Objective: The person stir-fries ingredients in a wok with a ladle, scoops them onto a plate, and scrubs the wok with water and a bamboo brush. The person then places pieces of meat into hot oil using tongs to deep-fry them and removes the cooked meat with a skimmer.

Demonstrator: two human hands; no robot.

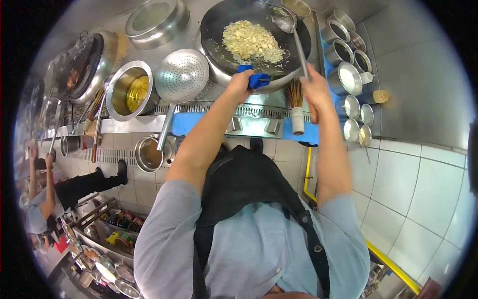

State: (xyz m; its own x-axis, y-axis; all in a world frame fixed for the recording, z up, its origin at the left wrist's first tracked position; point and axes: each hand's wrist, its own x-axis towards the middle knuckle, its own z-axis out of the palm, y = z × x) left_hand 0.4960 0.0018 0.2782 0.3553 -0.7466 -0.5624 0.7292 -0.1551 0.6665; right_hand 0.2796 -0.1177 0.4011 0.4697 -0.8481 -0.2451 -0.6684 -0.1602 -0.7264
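Observation:
A dark wok [213,42] sits on the stove in front of me, with a heap of pale yellow, grainy chopped food [251,41] in it. My left hand [239,85] is closed on a folded blue cloth [260,79] at the wok's near rim; whether a wok handle lies under the cloth is hidden. In my right hand [317,92] is the long handle of a metal ladle [284,21]. The ladle's bowl is over the wok's far right side, with bits of green in it. Just below that hand, a bamboo brush [297,117] lies at the stove edge.
Left of the wok are a perforated strainer [181,74], a pot of yellow oil [115,97] and an upturned metal pan [154,22]. Several seasoning tins [348,79] line the right side. At far left, a co-worker [47,194] stands by another wok [82,70].

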